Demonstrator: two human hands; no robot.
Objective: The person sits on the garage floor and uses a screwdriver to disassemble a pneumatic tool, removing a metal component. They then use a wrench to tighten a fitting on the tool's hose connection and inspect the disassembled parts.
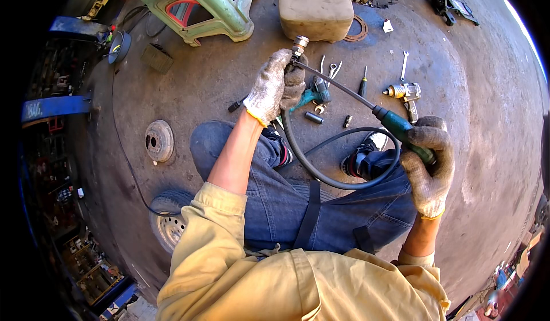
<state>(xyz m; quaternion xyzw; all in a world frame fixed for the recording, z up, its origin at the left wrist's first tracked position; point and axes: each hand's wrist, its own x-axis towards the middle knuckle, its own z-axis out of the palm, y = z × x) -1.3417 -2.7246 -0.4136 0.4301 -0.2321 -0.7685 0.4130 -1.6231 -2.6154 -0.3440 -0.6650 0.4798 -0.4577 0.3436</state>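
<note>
My left hand (pixel 274 89), in a soiled white work glove, is closed around the end of a dark rubber hose (pixel 350 184), just below its metal coupling (pixel 299 46). From the grip the hose loops down across my lap and between my feet. In my right hand (pixel 431 163), also gloved, the green handle of a long screwdriver (pixel 395 124) is gripped. Its shaft slants up and left, and the tip meets the hose end just under the coupling. My left fingers hide the exact contact point.
Tools lie on the floor ahead: a yellow-grey power tool (pixel 408 93), a teal power tool (pixel 317 93), a spanner (pixel 404 64), a small screwdriver (pixel 363 84) and a socket (pixel 313 117). Beyond stand a green stool (pixel 240 26) and a padded block (pixel 316 9). A wheel (pixel 172 229) lies left.
</note>
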